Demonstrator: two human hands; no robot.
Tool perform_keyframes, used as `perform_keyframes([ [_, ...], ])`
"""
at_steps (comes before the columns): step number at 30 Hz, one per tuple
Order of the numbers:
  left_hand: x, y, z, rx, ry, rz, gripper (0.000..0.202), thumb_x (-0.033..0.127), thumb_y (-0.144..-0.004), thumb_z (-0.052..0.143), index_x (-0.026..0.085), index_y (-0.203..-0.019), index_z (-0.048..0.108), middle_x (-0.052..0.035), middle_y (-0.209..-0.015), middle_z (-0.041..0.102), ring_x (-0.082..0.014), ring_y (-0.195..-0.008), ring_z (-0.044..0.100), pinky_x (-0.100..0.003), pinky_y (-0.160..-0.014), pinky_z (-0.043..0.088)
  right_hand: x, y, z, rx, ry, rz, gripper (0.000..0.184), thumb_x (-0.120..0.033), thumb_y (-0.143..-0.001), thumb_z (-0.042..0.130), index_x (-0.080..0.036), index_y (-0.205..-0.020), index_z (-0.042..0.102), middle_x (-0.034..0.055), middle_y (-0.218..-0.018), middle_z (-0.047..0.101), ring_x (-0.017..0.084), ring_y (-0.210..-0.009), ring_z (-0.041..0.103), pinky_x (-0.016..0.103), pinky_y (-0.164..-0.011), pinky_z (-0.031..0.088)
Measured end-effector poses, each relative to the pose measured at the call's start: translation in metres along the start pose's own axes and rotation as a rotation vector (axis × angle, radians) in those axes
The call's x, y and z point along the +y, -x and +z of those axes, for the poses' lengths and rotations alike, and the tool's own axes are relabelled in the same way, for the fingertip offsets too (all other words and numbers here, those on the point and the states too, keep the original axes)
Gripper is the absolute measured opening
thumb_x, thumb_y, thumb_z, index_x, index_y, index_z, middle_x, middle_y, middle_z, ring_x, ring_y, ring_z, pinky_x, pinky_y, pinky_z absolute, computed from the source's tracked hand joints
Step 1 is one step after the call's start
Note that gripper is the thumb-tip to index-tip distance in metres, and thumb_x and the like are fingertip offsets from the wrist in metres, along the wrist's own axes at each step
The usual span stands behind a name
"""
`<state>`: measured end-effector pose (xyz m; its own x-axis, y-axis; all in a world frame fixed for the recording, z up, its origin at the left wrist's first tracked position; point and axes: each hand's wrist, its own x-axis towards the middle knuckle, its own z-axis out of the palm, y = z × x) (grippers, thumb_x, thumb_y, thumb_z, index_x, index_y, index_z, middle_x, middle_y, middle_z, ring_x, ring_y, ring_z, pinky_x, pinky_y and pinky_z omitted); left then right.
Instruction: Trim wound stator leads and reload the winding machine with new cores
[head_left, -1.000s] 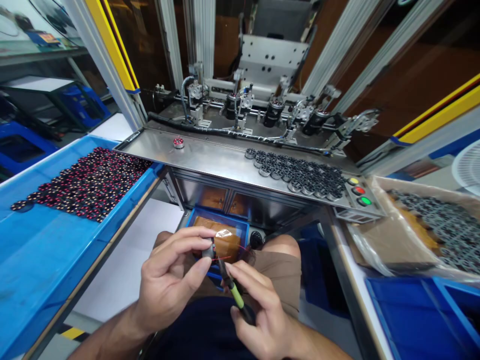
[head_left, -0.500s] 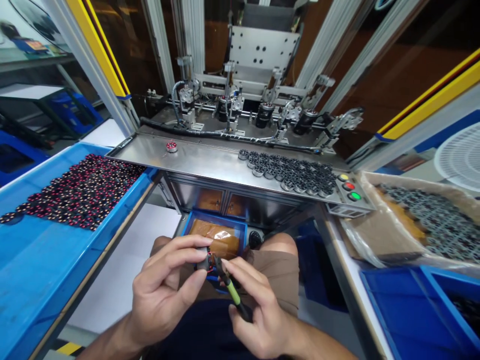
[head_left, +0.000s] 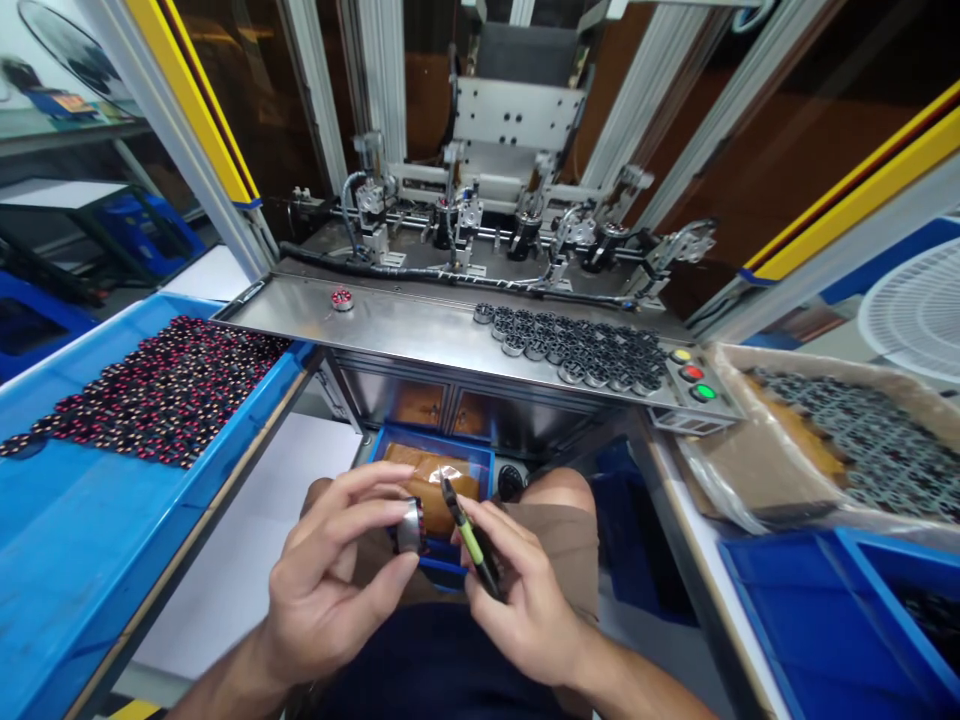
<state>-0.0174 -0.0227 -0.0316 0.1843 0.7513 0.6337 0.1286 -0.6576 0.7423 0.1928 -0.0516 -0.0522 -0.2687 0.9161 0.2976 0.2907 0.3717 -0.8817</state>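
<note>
While the left hand (head_left: 330, 590) pinches the small round motor core with a silvery metal rim (head_left: 410, 525) between thumb and curled fingertips, the right hand (head_left: 525, 600) is closed around the slim black cutting tool with a green handle (head_left: 469, 535). The tool's tip points up just beside the core without touching it. The work looks like trimming fine wire ends, so it seems wise to hold the core firmly in that pinch and turn it until the loose end faces the tip. Only the tip should come in, clear of the windings and the left thumb. Working over the small blue plastic bin with brown contents (head_left: 480, 462) by the knees would catch any scraps. The core sits low in the middle of the view, above the lap. It shows a bright metal side band and a dark face with a hint of red winding, though finer detail is too small to read. Similar red-wound cores (head_left: 150, 385) lie in the large blue plastic tray (head_left: 60, 520) on the left.
</note>
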Motion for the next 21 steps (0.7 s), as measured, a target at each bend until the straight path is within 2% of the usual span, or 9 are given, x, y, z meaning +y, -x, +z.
perform_keyframes([
  [4, -0.008, 0.001, -0.002, 0.033, -0.095, 0.036, 0.064, 0.002, -0.073, 0.073, 0.021, -0.131, 0.057, -0.0138, -0.127, 0.062, -0.0277, -0.109, 0.066, -0.042, -0.091, 0.059, 0.005, 0.001, -0.005, 0.003, -0.003, 0.065, 0.074, 0.0, -0.07, 0.052, -0.025, -0.14, 0.05, 0.0033, -0.093, 0.063, 0.018, -0.084, 0.061, 0.032, -0.081, 0.053],
  [8, -0.009, -0.002, -0.005, -0.026, -0.234, 0.147, 0.056, 0.0, -0.072, 0.074, 0.018, -0.124, 0.063, -0.0117, -0.12, 0.065, -0.0253, -0.109, 0.065, -0.038, -0.091, 0.057, 0.003, 0.008, -0.013, 0.008, 0.008, 0.105, 0.075, 0.001, -0.07, 0.053, -0.027, -0.14, 0.051, 0.0034, -0.094, 0.065, 0.019, -0.089, 0.063, 0.034, -0.088, 0.051],
  [11, -0.006, -0.005, -0.007, -0.043, -0.324, 0.221, 0.052, 0.001, -0.072, 0.075, 0.015, -0.121, 0.063, -0.0116, -0.12, 0.066, -0.0236, -0.108, 0.065, -0.036, -0.091, 0.056, -0.005, 0.016, -0.021, -0.006, -0.022, 0.154, 0.073, 0.0, -0.071, 0.055, -0.026, -0.139, 0.053, 0.0051, -0.097, 0.066, 0.019, -0.088, 0.063, 0.034, -0.086, 0.052],
  [13, -0.005, -0.007, -0.007, -0.056, -0.41, 0.26, 0.05, 0.002, -0.072, 0.077, 0.014, -0.118, 0.063, -0.0111, -0.12, 0.066, -0.0212, -0.107, 0.065, -0.033, -0.094, 0.055, -0.013, 0.022, -0.027, -0.021, -0.124, 0.221, 0.067, -0.002, -0.075, 0.055, -0.026, -0.138, 0.055, 0.0066, -0.097, 0.066, 0.019, -0.087, 0.064, 0.033, -0.08, 0.053],
  [16, -0.003, -0.01, -0.005, -0.069, -0.528, 0.282, 0.043, 0.004, -0.074, 0.077, 0.014, -0.113, 0.064, -0.0089, -0.117, 0.066, -0.0159, -0.103, 0.066, -0.027, -0.097, 0.054, -0.026, 0.028, -0.036, -0.097, -0.419, 0.33, 0.064, -0.005, -0.078, 0.055, -0.027, -0.138, 0.054, 0.0063, -0.097, 0.066, 0.016, -0.082, 0.064, 0.032, -0.076, 0.054],
  [19, -0.002, -0.011, -0.004, -0.092, -0.545, 0.291, 0.04, 0.003, -0.077, 0.074, 0.015, -0.114, 0.063, -0.0077, -0.115, 0.067, -0.0136, -0.106, 0.067, -0.022, -0.099, 0.053, -0.036, 0.031, -0.044, -0.221, -0.634, 0.371, 0.071, -0.002, -0.076, 0.056, -0.029, -0.141, 0.05, 0.0059, -0.103, 0.066, 0.016, -0.088, 0.065, 0.035, -0.082, 0.053],
  [21, -0.001, -0.011, -0.004, -0.107, -0.485, 0.303, 0.048, -0.001, -0.078, 0.071, 0.017, -0.122, 0.06, -0.0079, -0.116, 0.068, -0.0149, -0.111, 0.066, -0.025, -0.101, 0.054, -0.041, 0.03, -0.047, -0.27, -0.67, 0.363, 0.073, -0.001, -0.075, 0.057, -0.029, -0.142, 0.049, 0.0063, -0.108, 0.066, 0.018, -0.097, 0.065, 0.039, -0.091, 0.051],
])
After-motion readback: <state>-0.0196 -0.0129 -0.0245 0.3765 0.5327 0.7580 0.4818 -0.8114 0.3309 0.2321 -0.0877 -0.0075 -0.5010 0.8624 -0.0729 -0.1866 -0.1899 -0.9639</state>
